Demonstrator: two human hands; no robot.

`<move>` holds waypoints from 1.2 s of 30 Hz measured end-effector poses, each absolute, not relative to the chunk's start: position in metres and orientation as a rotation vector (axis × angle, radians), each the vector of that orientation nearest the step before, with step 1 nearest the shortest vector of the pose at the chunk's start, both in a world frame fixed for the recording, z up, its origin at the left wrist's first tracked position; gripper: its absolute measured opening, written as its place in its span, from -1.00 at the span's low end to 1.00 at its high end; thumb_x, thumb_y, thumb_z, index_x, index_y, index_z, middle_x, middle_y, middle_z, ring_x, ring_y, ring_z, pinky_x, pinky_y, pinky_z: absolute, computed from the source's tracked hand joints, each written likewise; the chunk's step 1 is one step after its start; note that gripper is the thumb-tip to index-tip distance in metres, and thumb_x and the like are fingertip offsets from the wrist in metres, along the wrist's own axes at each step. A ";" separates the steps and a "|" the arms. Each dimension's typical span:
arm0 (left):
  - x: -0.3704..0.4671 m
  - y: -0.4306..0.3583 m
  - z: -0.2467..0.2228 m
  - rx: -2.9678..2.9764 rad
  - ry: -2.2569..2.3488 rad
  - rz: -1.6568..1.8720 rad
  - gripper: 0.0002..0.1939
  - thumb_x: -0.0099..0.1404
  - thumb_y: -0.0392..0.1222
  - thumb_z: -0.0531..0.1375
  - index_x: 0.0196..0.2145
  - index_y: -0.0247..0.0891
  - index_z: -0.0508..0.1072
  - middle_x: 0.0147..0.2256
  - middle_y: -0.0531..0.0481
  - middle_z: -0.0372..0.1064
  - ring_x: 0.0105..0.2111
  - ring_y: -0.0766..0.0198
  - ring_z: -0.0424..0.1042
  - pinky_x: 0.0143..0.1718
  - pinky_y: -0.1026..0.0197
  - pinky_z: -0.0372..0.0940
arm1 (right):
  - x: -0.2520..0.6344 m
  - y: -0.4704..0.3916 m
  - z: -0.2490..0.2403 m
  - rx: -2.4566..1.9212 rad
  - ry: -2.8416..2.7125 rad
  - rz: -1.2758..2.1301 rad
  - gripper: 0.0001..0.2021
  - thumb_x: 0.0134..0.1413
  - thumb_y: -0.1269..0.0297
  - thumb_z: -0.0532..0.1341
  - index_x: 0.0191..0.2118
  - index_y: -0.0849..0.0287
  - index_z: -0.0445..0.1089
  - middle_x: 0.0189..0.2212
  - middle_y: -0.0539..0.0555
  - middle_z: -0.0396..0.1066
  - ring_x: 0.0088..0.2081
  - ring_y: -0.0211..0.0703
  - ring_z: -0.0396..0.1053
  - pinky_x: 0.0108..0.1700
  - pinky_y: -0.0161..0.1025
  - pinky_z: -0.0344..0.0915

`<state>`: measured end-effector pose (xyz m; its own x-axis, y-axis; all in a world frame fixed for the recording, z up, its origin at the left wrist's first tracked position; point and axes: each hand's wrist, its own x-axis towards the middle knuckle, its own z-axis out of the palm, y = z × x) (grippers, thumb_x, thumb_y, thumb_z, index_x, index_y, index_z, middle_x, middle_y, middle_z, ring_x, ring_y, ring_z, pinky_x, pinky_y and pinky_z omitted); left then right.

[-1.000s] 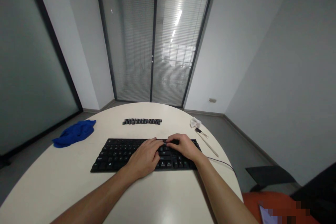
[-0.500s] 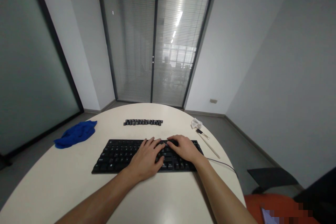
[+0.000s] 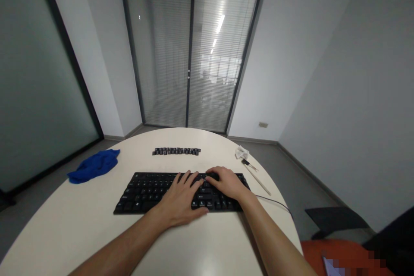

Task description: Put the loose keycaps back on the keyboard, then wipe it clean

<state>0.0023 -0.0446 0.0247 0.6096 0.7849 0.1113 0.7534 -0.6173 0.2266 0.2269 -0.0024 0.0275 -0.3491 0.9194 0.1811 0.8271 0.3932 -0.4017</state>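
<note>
The keyboard [image 3: 145, 189] lies on the tabletop [image 3: 194, 246]. The left hand [image 3: 180, 201] is spread upon it, released; the right hand [image 3: 227, 182] is curved over it, and I cannot tell whether it grips something. Keycaps [image 3: 177, 152] lie in two rows beyond the keyboard.

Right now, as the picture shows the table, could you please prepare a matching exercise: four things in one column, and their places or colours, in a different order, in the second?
Things:
1. keyboard
2. cloth
3. small black pieces
4. crumpled wad

Places or colours:
A. white, near the right edge of the table
B. in two rows, toward the table's far edge
C. under the left hand and the right hand
D. blue, on the table's left side

Right pairs: 1-C, 2-D, 3-B, 4-A.
</note>
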 end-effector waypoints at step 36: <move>0.005 -0.047 0.025 2.677 1.319 0.347 -0.26 0.39 0.27 -0.02 0.38 -0.13 0.05 0.38 -0.13 -0.01 0.37 -0.07 -0.05 0.36 -0.21 -0.17 | 0.228 0.001 0.021 -1.450 -2.290 0.288 -0.63 0.32 -0.01 0.11 -0.03 0.11 0.51 -0.12 0.14 0.55 -0.04 -0.04 0.45 0.06 -0.18 0.26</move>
<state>0.0051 -0.0475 0.0250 0.5896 0.7946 0.1452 0.7630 -0.6068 0.2226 0.2283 0.0008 0.0205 -0.3728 0.8984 0.2322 0.8131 0.4369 -0.3848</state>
